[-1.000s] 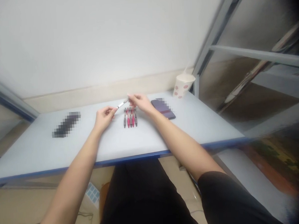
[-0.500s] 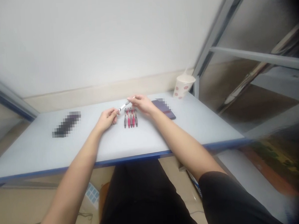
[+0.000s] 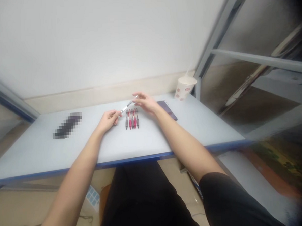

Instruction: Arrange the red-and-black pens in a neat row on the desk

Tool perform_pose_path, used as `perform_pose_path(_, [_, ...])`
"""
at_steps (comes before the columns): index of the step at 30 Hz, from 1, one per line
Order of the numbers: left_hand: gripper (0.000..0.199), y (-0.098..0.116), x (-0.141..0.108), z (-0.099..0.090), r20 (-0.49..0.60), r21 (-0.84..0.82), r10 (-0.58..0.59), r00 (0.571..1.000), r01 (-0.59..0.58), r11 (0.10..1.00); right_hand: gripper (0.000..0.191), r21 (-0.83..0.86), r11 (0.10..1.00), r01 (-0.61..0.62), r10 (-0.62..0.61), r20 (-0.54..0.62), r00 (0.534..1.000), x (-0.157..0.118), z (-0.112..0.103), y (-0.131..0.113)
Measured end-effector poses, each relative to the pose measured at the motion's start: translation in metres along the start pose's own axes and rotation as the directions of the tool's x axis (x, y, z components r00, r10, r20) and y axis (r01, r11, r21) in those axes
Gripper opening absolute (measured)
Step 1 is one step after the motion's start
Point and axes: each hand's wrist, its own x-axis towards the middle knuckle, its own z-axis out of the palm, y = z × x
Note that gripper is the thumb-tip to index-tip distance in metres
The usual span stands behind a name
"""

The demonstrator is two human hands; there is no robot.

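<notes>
Closed round the lower end of a white pen [image 3: 125, 109], my left hand [image 3: 109, 120] is above the table, left of the lined-up pens. The pen slants up to the right. At its upper end is my right hand [image 3: 145, 103], its fingers apart, the pen tip beside them. Several grey and red pens [image 3: 132, 121] lie side by side on the table, upright in the view, between and just below my hands.
A dark flat item [image 3: 169, 111] lies right of my right hand. A white paper cup [image 3: 185, 88] with red marks and a straw stands at the back right of the table [image 3: 204, 123]. A blurred-out dark object [image 3: 67, 125] lies at the left.
The fingers of my right hand have spread from their pinch at the pen's upper end. My left hand has stayed closed on the pen with hardly any movement.
</notes>
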Motion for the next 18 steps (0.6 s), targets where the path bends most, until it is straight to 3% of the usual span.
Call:
perform_pose_path(8, [0.037, -0.001, -0.003, -0.004, -0.088, 0.37, 0.165, 0.982, -0.122, 0.921, 0.031, -0.279, 0.944, 0.176, -0.226, -0.159, 0.961, -0.005, 0.012, -0.004])
perform_pose_path(12, [0.038, 0.003, -0.003, -0.004, -0.087, 0.376, 0.153, 0.984, -0.11, 0.92, 0.029, -0.306, 0.941, 0.148, -0.229, -0.247, 0.942, -0.002, 0.009, -0.004])
perform_pose_path(18, [0.038, 0.006, -0.005, -0.002, -0.049, 0.372, 0.124, 0.991, -0.098, 0.923, 0.028, -0.286, 0.953, 0.105, -0.191, -0.291, 0.938, 0.0, 0.005, -0.004])
